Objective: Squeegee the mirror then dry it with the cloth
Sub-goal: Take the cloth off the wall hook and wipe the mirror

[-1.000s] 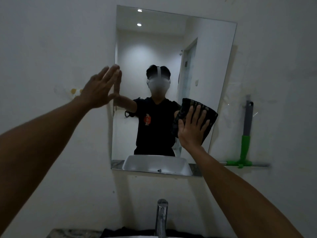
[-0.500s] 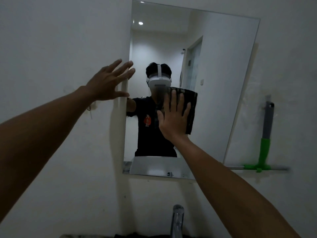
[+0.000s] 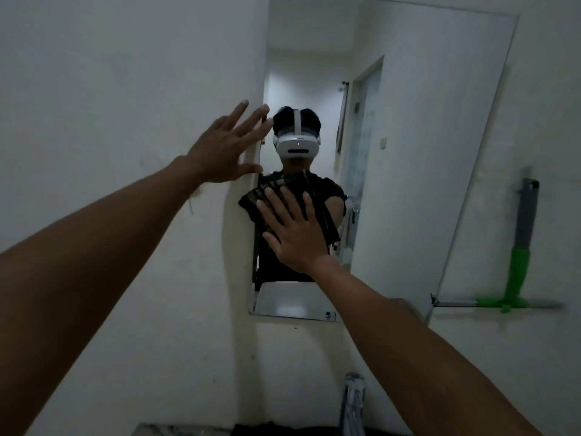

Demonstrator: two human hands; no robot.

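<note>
Dark cloth [image 3: 317, 212] flat under right hand [image 3: 297, 239] at mirror [image 3: 424, 152] left edge; undried glass lies rightward; left hand [image 3: 224, 152] spread, empty.

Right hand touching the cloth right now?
Touching. The head view shows the right hand spread flat on the dark cloth, pinning it to the mirror, with no gap between palm and fabric.
</note>
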